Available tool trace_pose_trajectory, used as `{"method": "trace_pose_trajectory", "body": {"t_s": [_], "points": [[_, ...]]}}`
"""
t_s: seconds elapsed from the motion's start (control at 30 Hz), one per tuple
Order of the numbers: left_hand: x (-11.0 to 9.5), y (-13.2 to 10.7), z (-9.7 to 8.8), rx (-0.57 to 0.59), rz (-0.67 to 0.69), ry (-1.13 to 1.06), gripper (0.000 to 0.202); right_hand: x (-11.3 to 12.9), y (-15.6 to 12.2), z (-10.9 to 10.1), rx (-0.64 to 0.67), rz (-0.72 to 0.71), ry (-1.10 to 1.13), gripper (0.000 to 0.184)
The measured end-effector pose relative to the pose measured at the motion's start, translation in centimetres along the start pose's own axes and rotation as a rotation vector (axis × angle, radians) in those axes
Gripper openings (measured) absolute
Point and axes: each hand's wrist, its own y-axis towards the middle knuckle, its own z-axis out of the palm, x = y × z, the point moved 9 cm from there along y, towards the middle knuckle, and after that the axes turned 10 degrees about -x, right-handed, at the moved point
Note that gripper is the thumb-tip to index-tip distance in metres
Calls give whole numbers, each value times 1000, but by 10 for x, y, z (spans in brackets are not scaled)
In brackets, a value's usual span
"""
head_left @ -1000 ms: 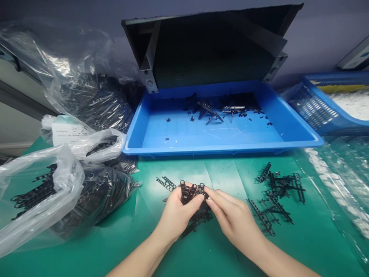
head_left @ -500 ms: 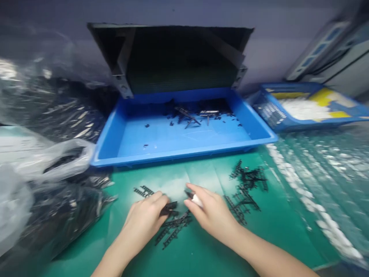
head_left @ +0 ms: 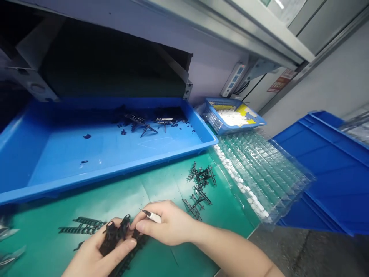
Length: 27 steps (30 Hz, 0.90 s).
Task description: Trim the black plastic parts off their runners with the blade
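Note:
My left hand (head_left: 95,250) is closed around a dark black plastic part (head_left: 112,236) with small curved prongs on top. My right hand (head_left: 170,225) meets it from the right, thumb and fingertips pinched at the part's edge. A short white pen-like piece with a black pointed tip (head_left: 154,217) lies in the right hand, its tip pointing left. Whether the right fingertips also hold a small piece is hidden. Black ladder-like plastic frames (head_left: 83,227) lie just beyond my left hand, and others lie partly under both hands.
Ahead stands a large blue tray (head_left: 115,152) with black parts in it. A pile of black sprue frames (head_left: 201,177) lies on the green mat (head_left: 161,184). To the right are a clear ridged tray (head_left: 259,165) with white pieces, a blue basket (head_left: 215,119) and a big blue bin (head_left: 305,142).
The view has swung to the right. My hands, apart before, have come together at the black part, which has been raised and turned in my left hand.

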Motion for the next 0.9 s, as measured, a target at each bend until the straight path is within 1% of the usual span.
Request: {"method": "trace_pose_trajectory", "body": {"t_s": [0.03,0.1,0.13,0.2,0.27,0.3,0.4,0.47,0.5,0.67,0.77,0.9], "points": [[5,-1,9,75,-78,-93,41,4,-1,-1,11,-66,9,15],[5,-7,25,146,-160,-263,36,4,-4,-7,-13,-132,-29,18],[2,-10,31,155,-178,-338,34,1,-5,-12,-44,-135,-64,17],[-5,-12,37,119,-179,-459,30,-9,-7,-21,-116,-110,-111,17],[-13,-12,37,62,-169,-527,28,-14,-9,-28,-170,-105,-147,20],[-16,-11,34,34,-165,-540,28,-12,-10,-29,-171,-130,-171,24],[-27,-9,23,-46,-163,-542,27,0,-14,-22,-66,-228,-260,30],[-33,-9,18,-82,-155,-545,25,7,-16,-18,-4,-252,-320,32],[-36,-10,16,-95,-152,-549,24,10,-16,-17,5,-256,-348,33],[-42,-10,13,-121,-155,-576,25,17,-17,-18,-17,-302,-444,33],[-43,-9,13,-110,-139,-580,24,17,-20,-15,-3,-356,-491,32],[-42,-11,16,-92,-142,-577,23,20,-24,-15,-29,-418,-507,30]]}}
